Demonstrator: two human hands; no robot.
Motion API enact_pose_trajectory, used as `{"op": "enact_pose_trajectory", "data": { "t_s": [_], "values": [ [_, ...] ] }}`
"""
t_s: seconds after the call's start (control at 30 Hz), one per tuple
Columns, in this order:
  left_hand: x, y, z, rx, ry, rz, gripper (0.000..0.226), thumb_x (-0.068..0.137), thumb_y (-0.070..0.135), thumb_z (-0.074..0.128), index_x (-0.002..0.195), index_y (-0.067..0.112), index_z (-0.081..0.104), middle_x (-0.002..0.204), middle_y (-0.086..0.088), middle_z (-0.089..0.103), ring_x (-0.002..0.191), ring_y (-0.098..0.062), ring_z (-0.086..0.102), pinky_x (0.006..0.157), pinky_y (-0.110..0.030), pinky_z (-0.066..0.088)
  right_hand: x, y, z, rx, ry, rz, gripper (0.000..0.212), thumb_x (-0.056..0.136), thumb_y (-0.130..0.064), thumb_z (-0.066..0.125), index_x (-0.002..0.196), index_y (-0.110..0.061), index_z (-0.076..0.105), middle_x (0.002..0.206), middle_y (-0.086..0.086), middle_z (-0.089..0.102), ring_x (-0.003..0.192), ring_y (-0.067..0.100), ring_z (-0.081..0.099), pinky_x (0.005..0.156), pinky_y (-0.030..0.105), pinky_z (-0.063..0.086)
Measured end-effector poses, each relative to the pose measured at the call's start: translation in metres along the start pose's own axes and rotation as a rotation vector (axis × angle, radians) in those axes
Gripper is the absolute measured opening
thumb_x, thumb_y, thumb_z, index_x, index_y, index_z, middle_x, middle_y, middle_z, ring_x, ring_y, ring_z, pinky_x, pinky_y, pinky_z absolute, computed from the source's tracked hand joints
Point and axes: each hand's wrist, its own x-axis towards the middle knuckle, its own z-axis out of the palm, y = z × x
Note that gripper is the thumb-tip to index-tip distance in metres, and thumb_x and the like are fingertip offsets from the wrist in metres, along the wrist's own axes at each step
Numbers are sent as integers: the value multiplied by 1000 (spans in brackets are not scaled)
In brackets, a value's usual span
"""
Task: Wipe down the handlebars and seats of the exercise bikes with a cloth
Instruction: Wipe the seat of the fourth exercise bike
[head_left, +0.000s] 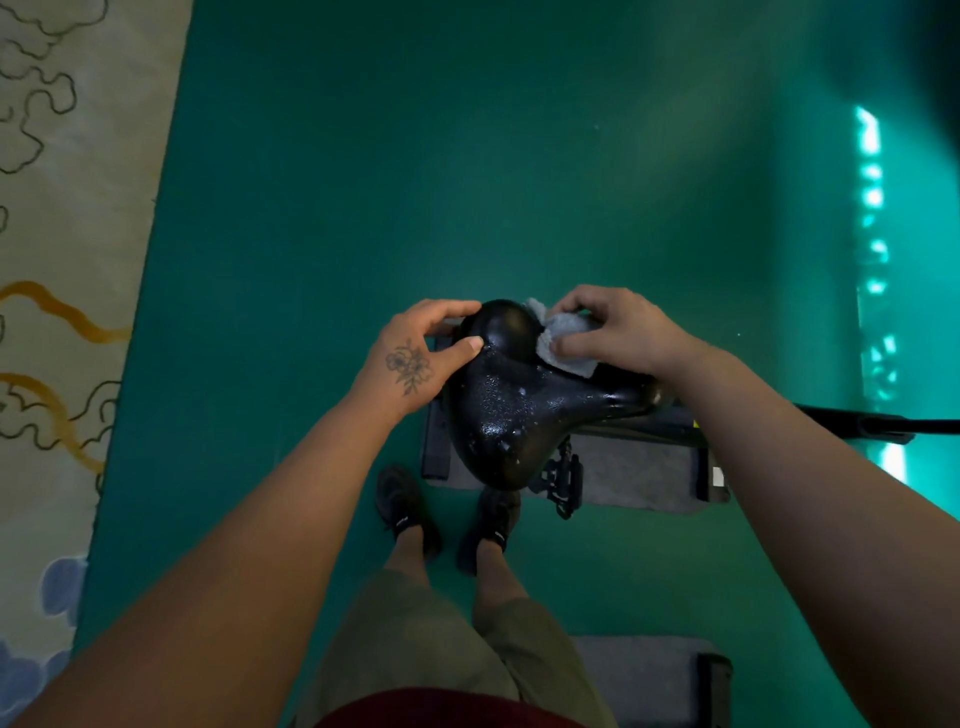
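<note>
Hands on the seat (511, 410), cloth (566, 340) at its far right.
We curl our left hand (423, 348) round the seat's far left edge, thumb on top, gripping it. Our right hand (610, 332) pinches the grey cloth and presses it onto the glossy black seat, which shows wet drops. Below lie a grey mat (634, 478), green floor (467, 156) and our shoes (400, 499); a patterned rug (62, 260) runs along the left.
</note>
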Motion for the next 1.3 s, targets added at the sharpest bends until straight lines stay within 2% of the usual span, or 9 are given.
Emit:
{"op": "enact_pose_trajectory", "data": {
  "t_s": [0.07,0.23,0.43,0.63,0.73,0.87,0.97,1.13,1.3],
  "values": [
    [0,0,0,-25,-12,-20,41,82,46,77,123,45,72,123,12,71,118,-9,68,96,-58,59,-5,12,-6,-15,-48,43,29,70,-44,81,96,-35,72,98,-8,76,97,19,72,90,35,55],
    [0,1,-2,-47,-22,-48,38,85,42,79,121,50,71,121,13,71,116,-12,69,95,-59,59,-8,19,-12,-6,-74,62,10,87,-29,80,93,-31,72,93,-9,75,89,15,69,81,30,52],
    [0,3,-1,-36,-9,-43,38,85,41,79,121,50,71,122,13,71,117,-9,68,98,-58,58,5,6,6,88,41,90,15,86,-35,80,94,-24,74,97,-2,77,93,19,72,86,36,56],
    [0,3,0,-34,-1,-27,41,82,44,78,122,44,73,123,11,72,116,-8,68,99,-56,58,-6,16,-10,23,-74,77,13,85,-32,82,95,-27,74,92,-7,75,86,13,68,81,30,53],
    [0,3,-1,-46,-13,-45,39,82,43,79,120,48,72,121,11,72,117,-8,68,96,-59,59,-14,23,-24,-12,-134,87,28,69,-41,79,94,-27,76,93,-5,76,88,15,68,85,33,54],
    [1,1,0,-21,-1,-19,42,84,39,80,125,38,74,123,10,72,117,-7,67,102,-54,57,-16,29,-31,28,-145,120,50,53,-55,72,94,-27,78,91,-5,77,85,13,69,87,34,54],
    [2,0,1,-6,5,-4,40,87,34,81,126,35,74,125,10,72,117,-8,68,104,-53,56,-9,23,-22,43,-120,126,33,70,-46,82,95,-26,78,92,-4,78,88,17,71,85,34,55],
    [1,2,0,-36,-1,-32,38,86,35,81,123,40,73,123,10,72,117,-7,68,98,-56,59,0,15,-14,-58,-85,122,15,85,-37,79,96,-28,76,97,-2,76,90,14,69,85,34,55],
    [1,5,-1,-21,-11,-23,39,86,34,81,124,36,74,127,10,71,117,-7,68,99,-53,59,-18,25,-29,13,-127,132,36,66,-45,74,96,-25,77,93,-3,76,87,14,68,81,31,53]
  ]
}}
